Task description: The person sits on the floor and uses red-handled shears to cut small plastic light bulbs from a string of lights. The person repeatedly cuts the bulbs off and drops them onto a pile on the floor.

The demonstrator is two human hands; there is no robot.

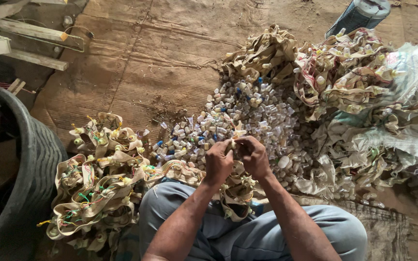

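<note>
The floor (160, 58) is covered in worn cardboard, and the person sits on it with knees drawn up in grey trousers, a big dark tub (25, 159) off to the left side. Beyond the knees spreads a wide heap of small clear vials (247, 116), many with coloured caps, and past that, to the right, a high mound of tan strips with bulbs (344, 77) spilling from a white woven sack (412, 72). A second, lower pile of the same strips (97, 179) lies by the left knee, threaded with red and green wire. Between the knees, just above the near edge of the vial heap, both hands meet over one strip (235, 191) that trails down into the lap. The left hand (217, 162) pinches its end with fingers closed tight; the right hand (255, 154) is curled shut against it, seemingly gripping a small pale piece (234, 141), though the knuckles hide just what. To my eye the work goes best with the strip kept taut and short between the hands, twisting rather than yanking, and holding it low over the heap so whatever comes free lands there and not among the tangles.
</note>
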